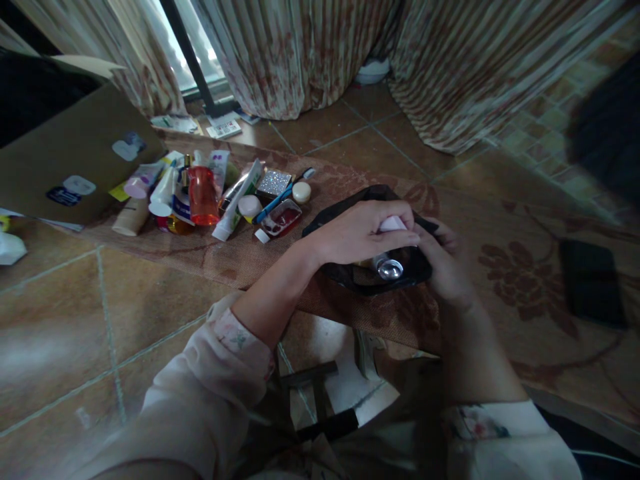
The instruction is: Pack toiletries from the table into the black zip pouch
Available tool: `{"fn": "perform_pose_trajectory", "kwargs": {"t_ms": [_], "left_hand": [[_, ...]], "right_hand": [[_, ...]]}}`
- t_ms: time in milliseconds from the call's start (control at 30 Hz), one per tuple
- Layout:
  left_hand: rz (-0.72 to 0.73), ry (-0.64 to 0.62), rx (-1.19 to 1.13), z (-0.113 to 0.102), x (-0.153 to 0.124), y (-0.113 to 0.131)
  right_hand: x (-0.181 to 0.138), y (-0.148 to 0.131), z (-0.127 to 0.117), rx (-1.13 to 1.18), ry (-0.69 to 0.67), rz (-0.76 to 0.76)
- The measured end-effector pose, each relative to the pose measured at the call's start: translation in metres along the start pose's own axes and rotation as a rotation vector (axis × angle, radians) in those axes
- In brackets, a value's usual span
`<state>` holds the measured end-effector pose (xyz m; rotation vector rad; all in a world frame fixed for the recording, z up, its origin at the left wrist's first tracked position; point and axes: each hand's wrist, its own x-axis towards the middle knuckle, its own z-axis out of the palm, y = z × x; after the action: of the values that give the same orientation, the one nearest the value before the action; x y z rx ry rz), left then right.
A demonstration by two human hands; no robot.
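A black pouch (330,230) lies open on the patterned rug (500,267). My left hand (363,230) is over its mouth, fingers closed on a small pale pink-white item (393,223). A silver-capped item (389,268) shows in the pouch just below. My right hand (445,267) grips the pouch's right edge, fingers curled.
A heap of toiletries lies left of the pouch: an orange bottle (203,195), a white tube (235,207), a glittery case (274,183), a blue pen (273,203). A cardboard box (75,157) stands at left, curtains (310,53) behind, a dark flat object (593,280) at right.
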<state>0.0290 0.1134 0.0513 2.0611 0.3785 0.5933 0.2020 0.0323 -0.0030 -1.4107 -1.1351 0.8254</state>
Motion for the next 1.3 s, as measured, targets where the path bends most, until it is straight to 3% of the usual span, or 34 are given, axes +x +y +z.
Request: {"fn": "perform_pose_trajectory", "kwargs": {"t_ms": [533, 733, 1133, 1300], "left_hand": [[0.041, 0.039, -0.030, -0.005, -0.006, -0.005], [-0.008, 0.091, -0.066, -0.014, -0.011, -0.003], [-0.099, 0.433, 0.009, -0.036, -0.024, -0.007], [-0.163, 0.493, 0.012, -0.046, -0.031, -0.008]], "right_hand": [[0.000, 0.001, 0.000, 0.041, 0.028, 0.041], [-0.002, -0.005, 0.003, 0.090, 0.014, 0.074], [0.002, -0.010, 0.006, 0.122, 0.022, 0.114], [0.002, -0.014, 0.006, 0.162, 0.019, 0.131]]}}
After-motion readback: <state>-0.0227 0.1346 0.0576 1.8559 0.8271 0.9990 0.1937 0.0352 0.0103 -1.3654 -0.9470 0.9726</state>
